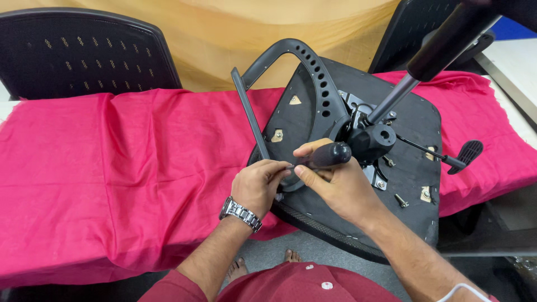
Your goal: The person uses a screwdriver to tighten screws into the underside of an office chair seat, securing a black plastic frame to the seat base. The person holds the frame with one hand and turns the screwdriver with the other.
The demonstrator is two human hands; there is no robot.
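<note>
We gripped a smooth black screwdriver handle (327, 156) in our right hand (335, 187), fingers closed round it, over the upturned matte seat base (414, 168); our left hand (258, 184) pinched its shaft beside the perforated armrest (313, 72).

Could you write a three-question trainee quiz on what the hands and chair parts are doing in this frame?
1. True or false: the right hand grips the black screwdriver handle.
2. What is the left hand doing? A) lying flat on the pink cloth B) pinching near the screwdriver's tip at the armrest base C) holding the lever paddle
3. Which wrist carries the metal watch?

Key
1. True.
2. B. Its fingers meet at the tip, on the upturned chair seat; the tip itself is hidden.
3. The left wrist.
</note>
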